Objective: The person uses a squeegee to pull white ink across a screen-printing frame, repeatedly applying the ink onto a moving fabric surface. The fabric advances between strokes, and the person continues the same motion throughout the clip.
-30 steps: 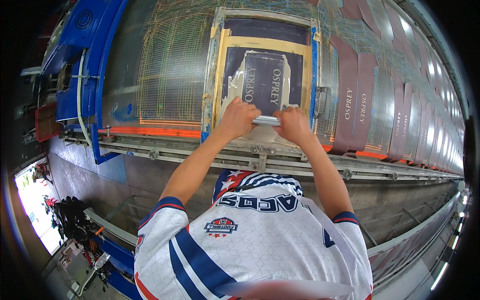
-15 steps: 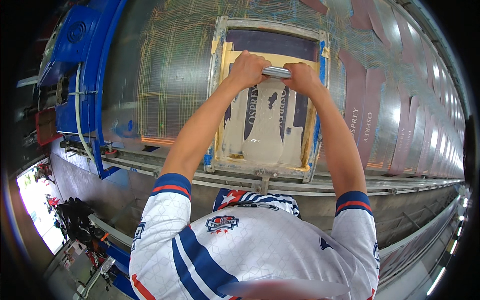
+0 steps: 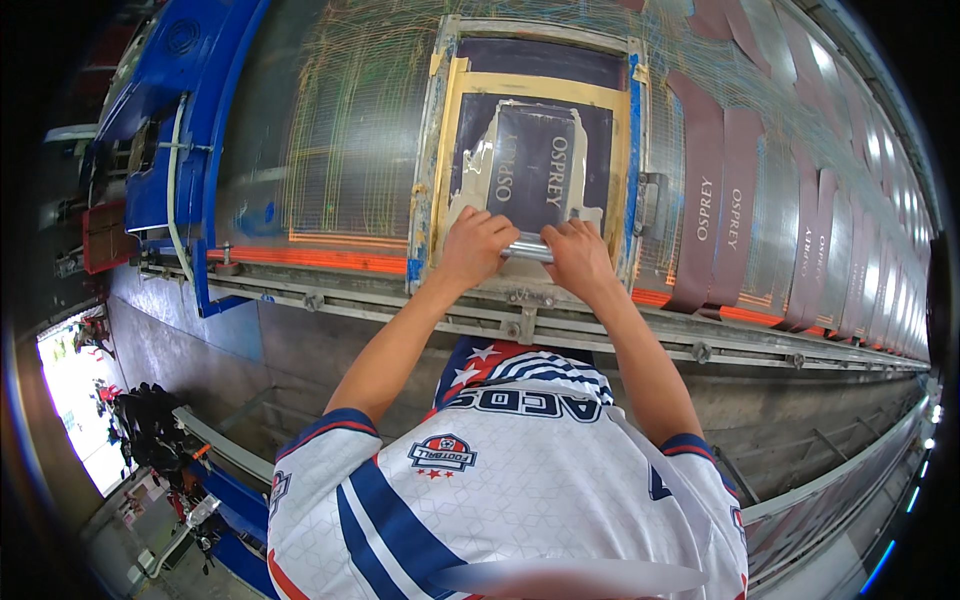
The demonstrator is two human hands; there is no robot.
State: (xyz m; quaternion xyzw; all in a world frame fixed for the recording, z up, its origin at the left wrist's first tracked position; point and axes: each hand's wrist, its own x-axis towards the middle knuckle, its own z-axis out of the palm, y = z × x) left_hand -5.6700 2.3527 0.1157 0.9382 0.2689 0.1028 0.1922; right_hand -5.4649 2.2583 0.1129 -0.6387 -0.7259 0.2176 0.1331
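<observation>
My left hand (image 3: 478, 245) and my right hand (image 3: 577, 258) are closed on the two ends of a squeegee with a silvery metal handle (image 3: 527, 247). It stands at the near end of a screen-printing frame (image 3: 432, 150), whose metal rim carries yellow and blue tape. Pale grey ink (image 3: 478, 170) lies in streaks along both sides of the dark mesh (image 3: 590, 135). Two lines of pale lettering run lengthwise in the wiped middle. The squeegee's blade and most of the ink near it are hidden by my hands.
Along the long metal table, dark maroon printed pieces (image 3: 693, 190) lie in a row to the right. A metal rail (image 3: 390, 314) with bolts follows the near edge. At the left stands a blue machine frame (image 3: 225, 90) with a pale hose (image 3: 176, 170).
Both hands have drawn the squeegee from the frame's far part toward me. The ink in the middle has been wiped off, so both lines of lettering show clearly.
</observation>
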